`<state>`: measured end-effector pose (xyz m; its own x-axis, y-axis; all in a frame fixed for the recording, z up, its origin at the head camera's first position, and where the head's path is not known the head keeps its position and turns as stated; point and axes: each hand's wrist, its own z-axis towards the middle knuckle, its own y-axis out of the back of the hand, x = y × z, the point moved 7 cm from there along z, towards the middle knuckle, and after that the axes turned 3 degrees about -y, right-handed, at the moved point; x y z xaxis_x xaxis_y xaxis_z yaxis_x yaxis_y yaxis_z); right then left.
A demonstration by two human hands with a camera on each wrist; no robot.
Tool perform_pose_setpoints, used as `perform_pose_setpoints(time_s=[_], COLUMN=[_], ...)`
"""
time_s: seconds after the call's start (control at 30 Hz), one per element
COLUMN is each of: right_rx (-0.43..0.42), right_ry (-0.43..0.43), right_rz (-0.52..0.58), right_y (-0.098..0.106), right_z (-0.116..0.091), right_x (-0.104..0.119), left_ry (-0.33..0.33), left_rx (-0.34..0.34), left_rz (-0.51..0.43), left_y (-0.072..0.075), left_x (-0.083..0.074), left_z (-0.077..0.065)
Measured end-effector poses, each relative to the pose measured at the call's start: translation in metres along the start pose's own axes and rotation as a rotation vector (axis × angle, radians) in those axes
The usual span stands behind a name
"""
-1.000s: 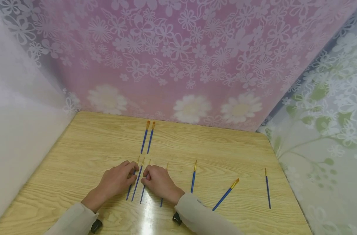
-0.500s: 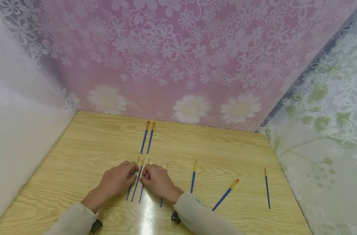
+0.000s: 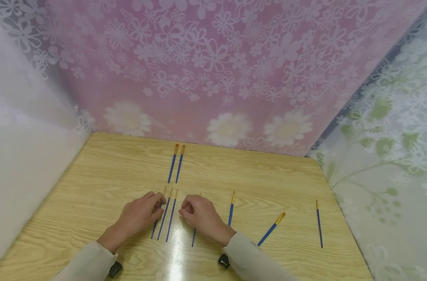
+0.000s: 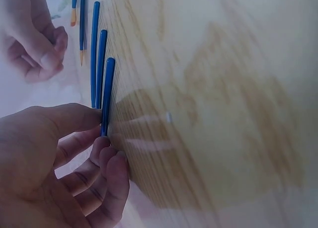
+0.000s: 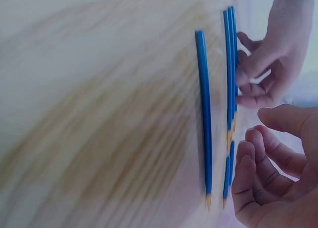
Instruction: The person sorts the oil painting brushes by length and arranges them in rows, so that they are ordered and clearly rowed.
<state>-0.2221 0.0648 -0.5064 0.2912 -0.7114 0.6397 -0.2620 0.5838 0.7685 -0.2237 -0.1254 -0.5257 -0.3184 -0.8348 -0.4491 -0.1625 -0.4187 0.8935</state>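
Nine slim blue-handled paintbrushes lie on a pale wood-grain counter (image 3: 129,160), bristles pointing away from the person. Near the counter's back edge sit two flat brushes (image 3: 172,166) with orange bristles, side by side. Just in front of them, three thin brushes lie near one another, leaning slightly the same way. The person's left hand (image 3: 137,212) pinches the leftmost brush (image 3: 154,228) between thumb and fingers. Beside that are the middle brush (image 3: 164,214) and the third brush (image 3: 171,216). The right hand (image 3: 201,212) is just right of the third brush, fingers bent, thumb and fingertips slightly apart, with nothing in its grasp. It hides much of a fourth brush (image 3: 194,236), whose handle end shows below it. Farther right come an upright-looking brush (image 3: 232,210), partly covered by the right arm; a slanted brush (image 3: 271,229), its lower end by the light right sleeve (image 3: 259,259); and a lone brush (image 3: 319,224) near the counter's right edge. Behind the counter hangs a pink flowered backdrop (image 3: 217,58); to the right is a pale leafy panel (image 3: 385,156).
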Motion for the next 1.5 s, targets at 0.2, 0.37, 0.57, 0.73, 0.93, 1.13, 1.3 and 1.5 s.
perform_pose_setpoints(time_s=[0.2,0.37,0.57,0.73,0.93,1.13,1.3,1.5], right_rx=[-0.028,-0.071,-0.114,-0.167,-0.148,-0.098,-0.115,-0.126], right_ry=[-0.043,-0.062,-0.107,-0.130,-0.188,-0.198,-0.176,-0.210], right_rz=[-0.012,-0.034,-0.063,-0.086,-0.126,-0.139,-0.144,-0.123], right_y=[0.017,0.035,0.055,0.069,0.074,0.068,0.067,0.068], right_z=[-0.013,-0.026,-0.039,-0.049,-0.060,-0.065,-0.064,-0.061], right_x=[-0.021,-0.038,-0.059,-0.077,-0.098,-0.109,-0.110,-0.113], left_ry=[0.004,0.005,-0.003,0.008,0.013,0.005,0.003,-0.002], left_rx=[0.012,0.007,0.011,0.023,0.029,0.019,0.017,0.015], left_rz=[-0.005,-0.006,-0.016,-0.012,-0.024,-0.016,-0.012,-0.024], left_y=[0.000,0.000,0.000,-0.001,-0.001,0.001,0.001,0.000], left_x=[-0.001,-0.002,-0.002,0.000,0.000,-0.002,-0.003,-0.003], left_z=[-0.002,-0.002,-0.002,-0.001,-0.001,-0.001,-0.001,-0.002])
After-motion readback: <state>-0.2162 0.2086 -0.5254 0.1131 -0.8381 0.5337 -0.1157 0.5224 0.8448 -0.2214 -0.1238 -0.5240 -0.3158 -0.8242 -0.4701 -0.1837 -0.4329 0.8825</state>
